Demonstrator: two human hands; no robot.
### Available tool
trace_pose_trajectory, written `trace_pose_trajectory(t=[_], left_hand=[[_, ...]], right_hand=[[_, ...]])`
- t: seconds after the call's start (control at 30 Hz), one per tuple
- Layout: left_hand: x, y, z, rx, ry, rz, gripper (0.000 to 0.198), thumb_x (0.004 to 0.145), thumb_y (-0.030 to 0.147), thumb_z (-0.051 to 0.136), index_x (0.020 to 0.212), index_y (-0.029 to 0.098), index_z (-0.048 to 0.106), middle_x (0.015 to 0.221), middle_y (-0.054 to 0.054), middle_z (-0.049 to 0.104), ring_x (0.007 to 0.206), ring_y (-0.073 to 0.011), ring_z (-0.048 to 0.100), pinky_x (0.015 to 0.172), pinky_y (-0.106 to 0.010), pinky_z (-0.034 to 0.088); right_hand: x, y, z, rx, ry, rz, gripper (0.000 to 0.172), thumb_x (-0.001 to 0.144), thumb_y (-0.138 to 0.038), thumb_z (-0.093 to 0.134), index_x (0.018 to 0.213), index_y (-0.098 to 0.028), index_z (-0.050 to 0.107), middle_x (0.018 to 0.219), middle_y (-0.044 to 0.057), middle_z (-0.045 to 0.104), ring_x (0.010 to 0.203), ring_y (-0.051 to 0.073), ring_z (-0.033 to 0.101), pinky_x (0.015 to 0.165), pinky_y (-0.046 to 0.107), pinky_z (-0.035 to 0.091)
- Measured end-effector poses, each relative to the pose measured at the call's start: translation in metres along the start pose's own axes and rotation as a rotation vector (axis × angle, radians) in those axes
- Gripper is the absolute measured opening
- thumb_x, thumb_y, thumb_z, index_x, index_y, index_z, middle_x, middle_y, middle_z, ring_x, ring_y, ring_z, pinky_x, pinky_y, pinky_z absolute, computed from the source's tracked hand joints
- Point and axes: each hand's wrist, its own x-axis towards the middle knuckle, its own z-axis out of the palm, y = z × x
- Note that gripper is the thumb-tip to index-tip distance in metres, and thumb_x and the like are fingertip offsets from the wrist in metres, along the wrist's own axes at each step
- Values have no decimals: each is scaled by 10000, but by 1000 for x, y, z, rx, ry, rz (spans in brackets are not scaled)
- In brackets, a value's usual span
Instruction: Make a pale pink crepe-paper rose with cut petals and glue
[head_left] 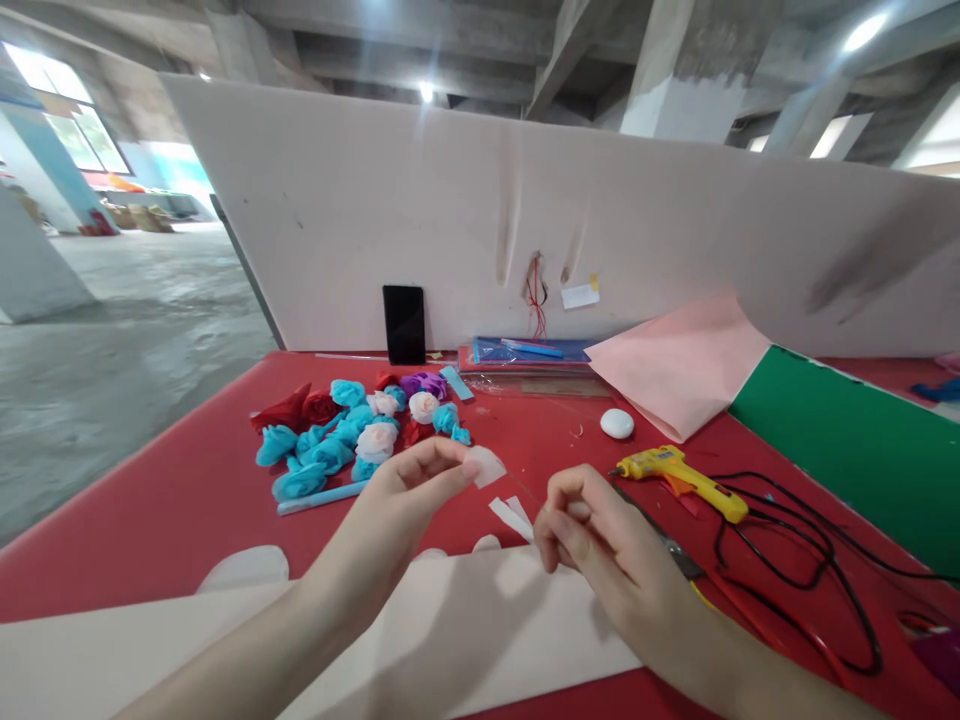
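My left hand (401, 505) pinches a small pale petal-shaped piece (487, 466) between thumb and fingertips, above the red table. My right hand (600, 540) is closed, fingertips together, a little to the right and lower. A faint thin strand (523, 485) runs from the pale piece towards its fingers; its end is hidden in the grip. Below the hands lies a long pale pink sheet (420, 640), with white strips (512, 517) just beyond its edge. Several blue, pink, red and purple crepe-paper flowers (330, 450) are heaped beyond my left hand.
A yellow glue gun (682, 480) with a looping black cord lies right of my right hand, near partly hidden scissors (679, 553). A white egg-shaped object (617, 424), pink sheet (690, 360) and green board (847, 450) sit further back. A phone (404, 325) leans on the partition.
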Motion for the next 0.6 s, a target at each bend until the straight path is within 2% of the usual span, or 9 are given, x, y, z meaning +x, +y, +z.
trace_pose_trajectory(t=[0.13, 0.23, 0.4, 0.6], left_hand=[[-9, 28, 3, -149, -70, 30, 134, 752, 336, 652, 702, 212, 647, 778, 5, 668, 842, -153, 613, 751, -205, 477], [-14, 40, 2, -189, -109, 68, 101, 756, 303, 664, 695, 223, 670, 753, 18, 681, 784, -122, 613, 701, -155, 474], [-19, 46, 0, -163, -99, 97, 97, 724, 297, 694, 653, 231, 701, 691, 13, 710, 702, -130, 649, 661, -165, 499], [-19, 47, 0, -103, -25, 80, 60, 680, 281, 726, 632, 249, 708, 630, 38, 709, 635, -121, 660, 568, -133, 497]], right_hand=[[8, -19, -1, -1, 37, -51, 101, 963, -255, 322, 977, -245, 421, 680, -57, 482, 610, 82, 449, 581, 210, 348], [10, -27, -2, -25, 33, -93, 169, 961, -235, 324, 1099, -299, 398, 673, -67, 487, 616, 81, 467, 589, 208, 357], [5, -30, -3, 32, 2, -75, 235, 967, -232, 327, 1145, -365, 405, 689, -72, 521, 605, 65, 463, 568, 181, 355], [2, -31, 2, 183, -60, 21, 227, 967, -241, 330, 1142, -336, 439, 731, -55, 538, 487, 52, 317, 456, 201, 269]])
